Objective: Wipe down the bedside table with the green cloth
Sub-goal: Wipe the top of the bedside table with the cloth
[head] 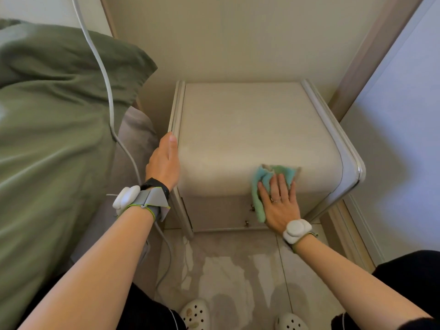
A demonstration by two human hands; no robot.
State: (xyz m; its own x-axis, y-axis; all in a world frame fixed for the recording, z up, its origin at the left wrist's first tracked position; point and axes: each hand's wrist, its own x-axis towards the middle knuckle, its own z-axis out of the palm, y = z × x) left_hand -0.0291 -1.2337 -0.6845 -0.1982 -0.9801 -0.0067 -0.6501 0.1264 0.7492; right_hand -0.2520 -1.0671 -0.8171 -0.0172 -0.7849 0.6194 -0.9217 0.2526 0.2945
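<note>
Green cloth (273,177): soft, light, bunches easily. Right hand (279,206), fingers straight, presses it flat; left hand (165,160) open, bracing counter (238,129).

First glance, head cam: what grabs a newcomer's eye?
The right hand presses the green cloth flat over the front edge of the cream bedside table, right of centre. The left hand rests on the table's left edge. Rumpled green bedding fills the left side, with a white cable trailing over it.

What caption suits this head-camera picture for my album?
Right hand presses the green cloth on the bedside table, near its front edge; left hand rests on its side.
</note>
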